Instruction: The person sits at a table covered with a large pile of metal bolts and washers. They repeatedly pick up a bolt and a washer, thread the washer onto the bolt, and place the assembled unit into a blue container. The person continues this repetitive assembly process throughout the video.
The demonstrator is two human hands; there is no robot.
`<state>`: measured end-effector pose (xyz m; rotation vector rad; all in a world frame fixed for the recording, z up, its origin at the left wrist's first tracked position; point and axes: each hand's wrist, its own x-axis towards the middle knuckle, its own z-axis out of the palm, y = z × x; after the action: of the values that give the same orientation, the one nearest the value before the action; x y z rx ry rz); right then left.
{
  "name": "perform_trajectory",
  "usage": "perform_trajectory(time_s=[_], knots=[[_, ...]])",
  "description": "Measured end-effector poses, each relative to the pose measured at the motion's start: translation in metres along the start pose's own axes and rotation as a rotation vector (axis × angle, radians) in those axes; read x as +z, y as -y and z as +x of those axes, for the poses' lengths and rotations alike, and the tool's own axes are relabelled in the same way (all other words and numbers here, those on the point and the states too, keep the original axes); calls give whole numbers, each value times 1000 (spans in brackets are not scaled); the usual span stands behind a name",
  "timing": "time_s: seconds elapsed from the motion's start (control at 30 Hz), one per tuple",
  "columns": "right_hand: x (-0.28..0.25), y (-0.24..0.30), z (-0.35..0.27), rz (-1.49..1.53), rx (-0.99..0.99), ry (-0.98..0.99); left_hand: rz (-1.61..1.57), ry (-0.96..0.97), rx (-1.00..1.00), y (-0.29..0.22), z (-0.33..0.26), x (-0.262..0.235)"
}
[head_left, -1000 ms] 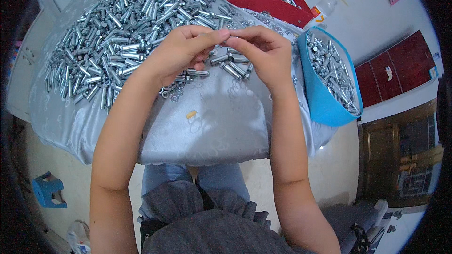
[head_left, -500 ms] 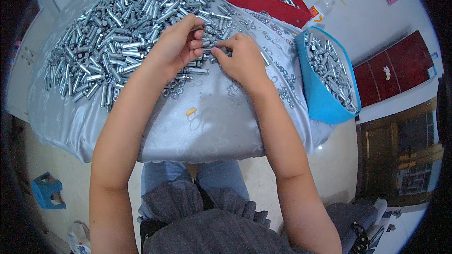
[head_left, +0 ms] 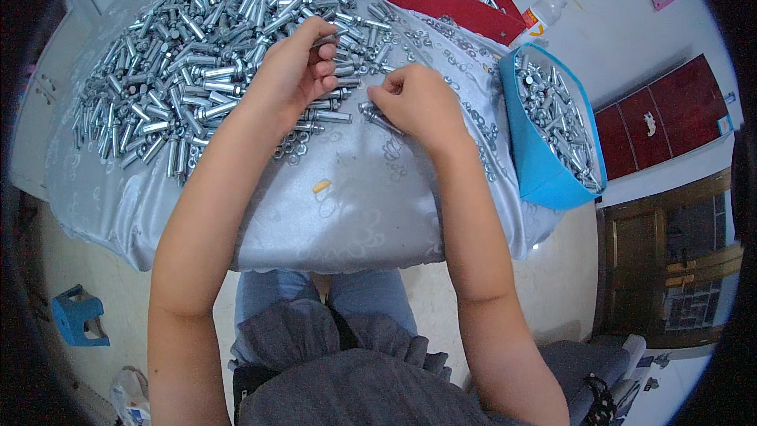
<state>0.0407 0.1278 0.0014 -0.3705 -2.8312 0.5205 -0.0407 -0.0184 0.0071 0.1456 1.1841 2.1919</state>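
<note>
A large heap of silver expansion bolts covers the left and far part of the cloth-covered table. My left hand is over the heap's right edge with its fingers curled; thumb and forefinger pinch together on a small grey metal piece, mostly hidden. To its right, my right hand is closed, back upward, its fingertips bent under and whatever they hold out of sight. A single bolt shows just below those fingers; whether they touch it I cannot tell. Loose nuts lie beneath my left wrist.
On the right stands a blue fabric bin full of bolts. Behind it are a red box with more bolts and a clear plastic bottle. Washers are scattered between. A small yellow piece lies near the front.
My right hand has shifted slightly right and toward me, away from my left hand, and its fingers are more curled. The bolt below it now shows. My left hand has barely moved.
</note>
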Motion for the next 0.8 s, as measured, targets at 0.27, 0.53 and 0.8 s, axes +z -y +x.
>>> perform_trajectory(time_s=[0.27,0.53,0.8], knots=[[11,-18,10,124,-220,-49,-208,3,-18,-5,9,-10],[13,-7,5,8,-269,-72,-318,80,-22,-16,10,-20],[17,-6,9,75,-231,-53,-304,119,-84,-14,10,-19]])
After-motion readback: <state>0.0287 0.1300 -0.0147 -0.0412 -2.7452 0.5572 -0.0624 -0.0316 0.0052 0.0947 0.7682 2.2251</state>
